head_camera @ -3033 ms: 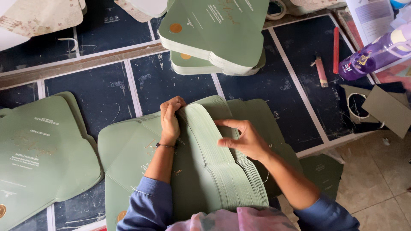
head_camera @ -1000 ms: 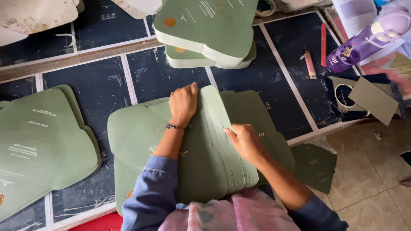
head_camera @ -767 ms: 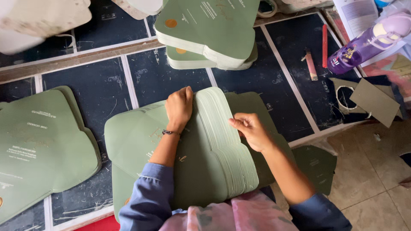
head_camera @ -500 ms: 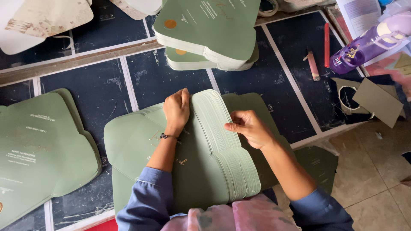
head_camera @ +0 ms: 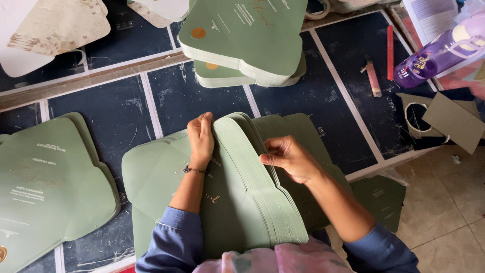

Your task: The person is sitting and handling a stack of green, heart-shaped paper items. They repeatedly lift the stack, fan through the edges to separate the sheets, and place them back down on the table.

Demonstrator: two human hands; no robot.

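A thick fanned stack of sage-green shaped cards (head_camera: pixel 252 197) lies on the dark board in front of me. My left hand (head_camera: pixel 201 139) presses on the stack's upper left and curls over its far edge. My right hand (head_camera: pixel 288 157) pinches the fanned card edges at the stack's right side. More green cards (head_camera: pixel 313 146) lie spread flat under and to the right of the stack.
Two more green card stacks (head_camera: pixel 247 35) sit at the far centre, another green pile (head_camera: pixel 45 187) at left, cream cards (head_camera: pixel 45 30) at far left. A purple bottle (head_camera: pixel 434 55), red pencil (head_camera: pixel 390 53), small tool (head_camera: pixel 373 78) and grey cardboard pieces (head_camera: pixel 452 121) lie right. Tiled floor (head_camera: pixel 444 212) shows lower right.
My hands have shifted a little on the fanned stack; the right hand now pinches the card edges. The view has drifted slightly.
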